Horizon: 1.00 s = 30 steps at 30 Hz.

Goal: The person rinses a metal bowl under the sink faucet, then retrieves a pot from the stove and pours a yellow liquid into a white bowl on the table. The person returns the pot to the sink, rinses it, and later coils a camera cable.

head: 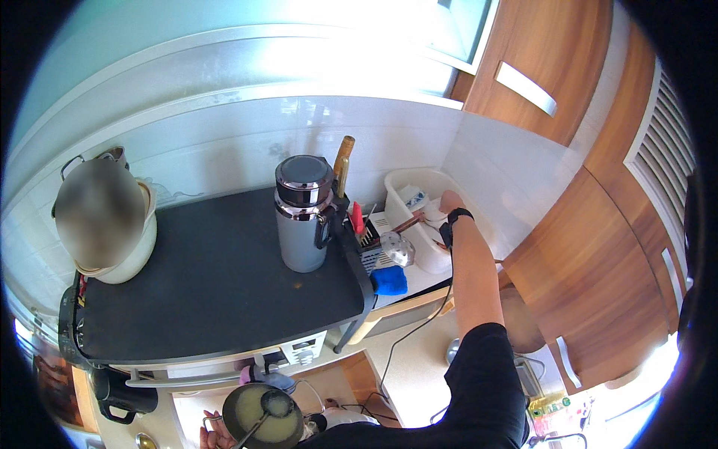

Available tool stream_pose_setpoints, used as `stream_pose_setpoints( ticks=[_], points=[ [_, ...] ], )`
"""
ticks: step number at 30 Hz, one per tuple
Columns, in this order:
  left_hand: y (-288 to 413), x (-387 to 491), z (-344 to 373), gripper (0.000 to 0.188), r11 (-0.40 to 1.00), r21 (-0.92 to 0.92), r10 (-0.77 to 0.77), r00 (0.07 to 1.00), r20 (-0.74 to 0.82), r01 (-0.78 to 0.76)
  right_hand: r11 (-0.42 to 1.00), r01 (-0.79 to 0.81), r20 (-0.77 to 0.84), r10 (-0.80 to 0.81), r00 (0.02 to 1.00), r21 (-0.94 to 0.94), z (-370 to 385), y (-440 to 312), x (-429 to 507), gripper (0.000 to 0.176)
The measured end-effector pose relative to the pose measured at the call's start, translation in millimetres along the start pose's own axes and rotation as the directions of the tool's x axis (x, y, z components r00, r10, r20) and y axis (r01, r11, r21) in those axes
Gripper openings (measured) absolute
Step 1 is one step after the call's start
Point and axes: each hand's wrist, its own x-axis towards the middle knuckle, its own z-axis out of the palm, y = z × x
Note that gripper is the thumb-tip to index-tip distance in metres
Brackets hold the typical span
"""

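At the bottom, my left hand (217,433) holds a small pot (229,412) by its side handle. Pale, cloudy liquid fills much of the pot, and a metal ladle (277,403) rests in it. My right arm stretches away from me, a black band on its wrist. My right hand (450,202) is inside a white plastic tub (395,178), at a white bowl (433,210); its fingers are mostly hidden. Another bowl with a blue pattern (415,197) lies beside it. A slotted metal skimmer (398,248) leans at the tub's near side.
A grey thermos flask (303,236) stands on a black shelf top (224,269). Left of it is a cream pot (140,255) under a blurred round area. A blue cloth (389,280) lies by the shelf's right edge. A black cable (415,332) hangs from my right wrist.
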Motion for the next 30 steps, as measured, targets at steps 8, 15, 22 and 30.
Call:
stream_pose_setpoints(
  ticks=[8,15,22,30],
  points=[
    [-2,-5,6,0.045,0.996,-0.003,0.094,0.993,-0.069,-0.094,0.995,-0.098,-0.025,0.098,0.995,-0.021,-14,-18,-15,0.026],
    [-10,-4,10,0.042,0.999,0.038,0.031,0.998,0.058,-0.034,0.879,-0.194,0.163,0.135,0.977,0.436,-10,-21,19,0.024],
    [-10,-6,7,0.04,0.992,-0.024,0.123,0.99,-0.068,-0.124,0.568,-0.413,0.429,0.114,0.896,0.712,28,-11,60,0.017],
    [-24,-2,18,0.035,0.969,0.114,0.234,0.961,-0.146,-0.218,0.654,0.063,0.163,-0.279,0.946,0.754,68,24,90,0.019]
  ],
)
